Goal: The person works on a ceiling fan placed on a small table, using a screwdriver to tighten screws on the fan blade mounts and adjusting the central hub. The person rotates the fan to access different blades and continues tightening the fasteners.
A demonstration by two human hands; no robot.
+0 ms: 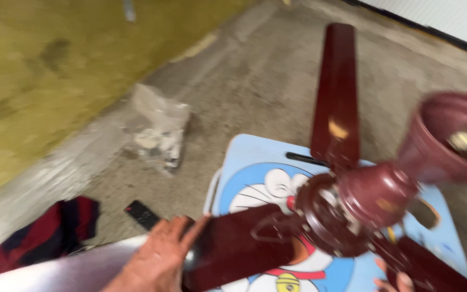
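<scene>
While the picture is blurred by motion, these things can be told:

Ceiling fan (352, 211): maroon, lying on a small light-blue table (255, 157) with a cartoon cat printed on its top; motor housing near the table's middle, its cup-shaped canopy (449, 135) raised toward the right.
Blades: one blade (336, 92) points away over the concrete floor (255, 75); a second blade (233, 246) reaches toward the person; a third runs to the lower right.
Left hand (160, 257): fingers spread flat, palm resting on the end of the near blade.
Right hand (393, 280): only fingertips show at the bottom edge, beside the lower-right blade; grip cannot be told.
Floor: a crumpled clear plastic bag (155, 130) near the yellow wall (55, 65); a black remote control (142, 214) just left of the table; a red and dark cloth (44, 232) at the lower left.
</scene>
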